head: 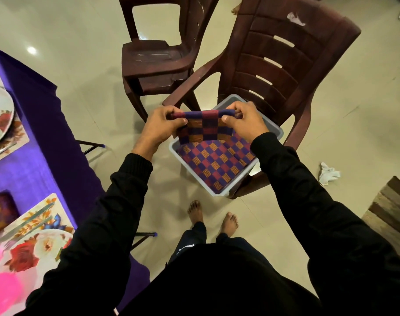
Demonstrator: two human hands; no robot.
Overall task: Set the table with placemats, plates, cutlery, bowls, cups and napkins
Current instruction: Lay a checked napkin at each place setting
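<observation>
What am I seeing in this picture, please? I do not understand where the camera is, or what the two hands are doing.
No machine here: a person wears a wide-angle camera on the head, looking down at their own arms and bare feet. The left hand and right hand each pinch one end of a folded checked napkin, holding it above a grey tray with more checked cloth inside. The tray rests on a brown plastic chair. At left is a table with a purple cloth, already bearing floral placemats, plates and cutlery.
</observation>
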